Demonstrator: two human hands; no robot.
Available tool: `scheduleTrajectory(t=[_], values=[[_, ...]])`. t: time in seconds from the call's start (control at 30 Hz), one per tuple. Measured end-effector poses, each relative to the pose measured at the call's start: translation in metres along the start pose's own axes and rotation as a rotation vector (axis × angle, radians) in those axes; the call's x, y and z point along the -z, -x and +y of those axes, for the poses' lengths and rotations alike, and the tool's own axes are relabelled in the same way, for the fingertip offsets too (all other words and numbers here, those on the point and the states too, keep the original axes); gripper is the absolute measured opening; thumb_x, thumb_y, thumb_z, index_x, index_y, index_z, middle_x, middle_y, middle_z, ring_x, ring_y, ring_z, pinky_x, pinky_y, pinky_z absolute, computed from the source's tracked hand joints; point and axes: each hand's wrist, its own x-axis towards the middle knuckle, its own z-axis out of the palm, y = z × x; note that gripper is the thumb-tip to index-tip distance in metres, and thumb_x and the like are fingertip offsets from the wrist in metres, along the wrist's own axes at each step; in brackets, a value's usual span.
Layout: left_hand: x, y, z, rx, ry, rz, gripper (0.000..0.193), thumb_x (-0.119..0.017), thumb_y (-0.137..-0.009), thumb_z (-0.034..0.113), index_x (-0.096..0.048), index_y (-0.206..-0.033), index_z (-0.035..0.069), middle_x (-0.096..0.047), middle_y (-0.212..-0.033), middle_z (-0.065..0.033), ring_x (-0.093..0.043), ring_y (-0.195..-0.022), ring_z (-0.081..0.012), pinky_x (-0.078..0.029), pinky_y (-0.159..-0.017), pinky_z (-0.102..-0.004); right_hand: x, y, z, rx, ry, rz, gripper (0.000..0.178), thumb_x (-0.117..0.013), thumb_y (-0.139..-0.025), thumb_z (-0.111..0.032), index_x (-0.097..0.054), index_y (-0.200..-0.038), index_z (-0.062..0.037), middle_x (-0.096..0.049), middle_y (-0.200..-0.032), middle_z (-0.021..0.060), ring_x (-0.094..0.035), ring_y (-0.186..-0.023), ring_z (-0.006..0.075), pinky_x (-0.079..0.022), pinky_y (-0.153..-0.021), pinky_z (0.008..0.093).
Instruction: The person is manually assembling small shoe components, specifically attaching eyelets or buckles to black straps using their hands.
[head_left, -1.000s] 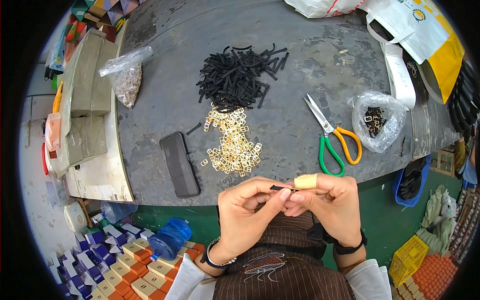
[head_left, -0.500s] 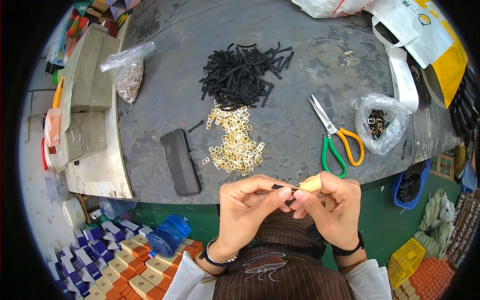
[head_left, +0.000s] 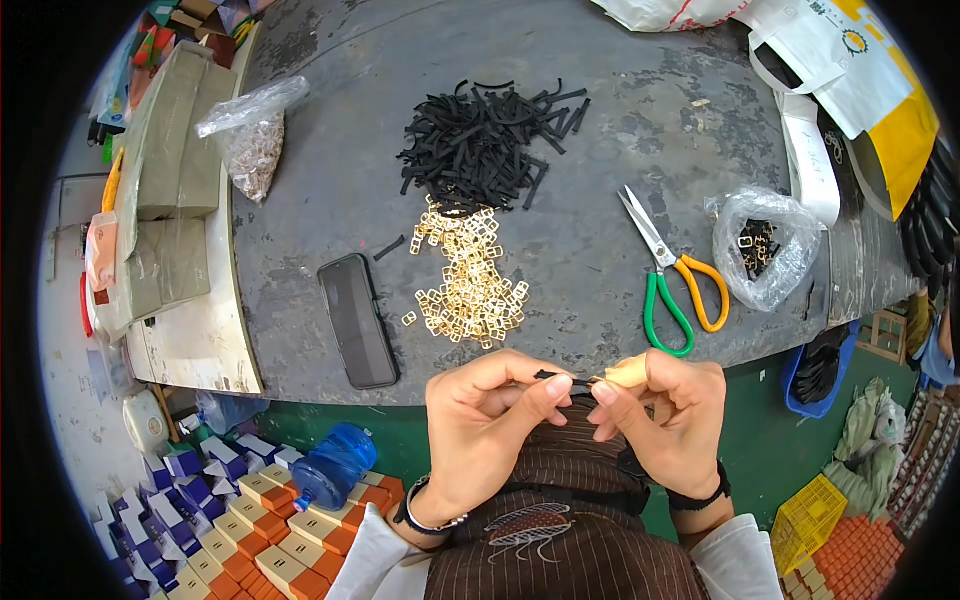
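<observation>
My left hand pinches a short black strip between thumb and index finger, just off the table's front edge. Its far end reaches the fingertips of my right hand, which are closed at it too. A yellow finger cot covers my right index finger. Any small part between the right fingertips is hidden. Beyond my hands lies a heap of small gold buckles, touching a larger pile of black strips. One loose strip and one loose buckle lie apart on the left.
On the dark table are a black phone, and scissors with green and orange handles. A plastic bag of dark buckles sits right, another filled bag left. A blue water bottle and boxes lie below.
My left hand has shifted slightly left, and more of the black strip shows between my two hands. The right hand has barely moved.
</observation>
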Motion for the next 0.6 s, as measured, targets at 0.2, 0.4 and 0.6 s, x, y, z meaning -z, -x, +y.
scheduleTrajectory(t=[0.2,0.4,0.6], values=[[-0.001,0.001,-0.001,0.007,0.005,-0.003,0.007,-0.063,-0.085,-0.003,-0.065,-0.09,-0.008,-0.064,-0.082,-0.0095,-0.062,-0.072,-0.0113,-0.054,-0.061,-0.0231,0.001,0.004,0.004,0.006,-0.008,0.032,0.01,-0.065,-0.081,0.003,-0.061,-0.074,0.0074,-0.066,-0.068,0.0101,-0.066,-0.057,0.0124,-0.051,-0.046,0.0208],[-0.012,0.003,-0.002,-0.089,-0.136,0.034,0.009,-0.065,-0.082,-0.004,-0.066,-0.09,-0.006,-0.064,-0.081,-0.0105,-0.062,-0.071,-0.0131,-0.053,-0.061,-0.0242,-0.004,0.007,0.009,0.127,0.108,0.117,0.007,-0.066,-0.08,0.003,-0.061,-0.077,0.0056,-0.065,-0.066,0.0114,-0.066,-0.056,0.0142,-0.051,-0.047,0.0219],[-0.017,0.005,-0.011,-0.613,-0.641,0.071,0.019,-0.07,-0.069,-0.006,-0.068,-0.088,-0.001,-0.065,-0.078,-0.0127,-0.062,-0.063,-0.0238,-0.048,-0.054,-0.0278,-0.017,0.012,0.002,0.279,0.301,0.281,0.007,-0.068,-0.078,0.001,-0.061,-0.076,0.0022,-0.064,-0.063,0.011,-0.064,-0.051,0.0163,-0.046,-0.044,0.0235]])
